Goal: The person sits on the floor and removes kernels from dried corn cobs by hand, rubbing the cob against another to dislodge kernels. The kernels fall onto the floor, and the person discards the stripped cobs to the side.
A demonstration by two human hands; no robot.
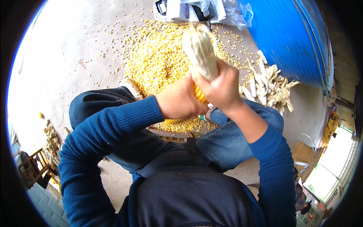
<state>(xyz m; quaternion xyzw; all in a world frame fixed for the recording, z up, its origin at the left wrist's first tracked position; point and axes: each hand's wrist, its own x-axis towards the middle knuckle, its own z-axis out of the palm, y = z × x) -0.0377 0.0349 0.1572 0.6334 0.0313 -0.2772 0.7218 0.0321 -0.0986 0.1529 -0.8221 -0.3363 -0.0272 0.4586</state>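
Note:
My left hand [181, 99] is closed around a yellow ear of corn [200, 94], most of which is hidden by the fingers. Pressed close against it, my right hand [224, 86] grips a pale bare corncob [200, 51] that points up and away from me and looks slightly blurred. Both hands meet above my crossed legs. Beneath and beyond them spreads a heap of loose corn kernels [158, 56] on the concrete floor. Part of another yellow ear [171, 121] shows just below my left wrist, next to a wooden piece [170, 133].
Stripped cobs and dry husks [268, 82] lie to the right, beside a large blue container [286, 37]. Boxes and clear plastic wrap [195, 11] sit beyond the heap. At the left are more husks [51, 140] and a small wooden chair [34, 167]. Kernels are scattered across the floor [93, 65].

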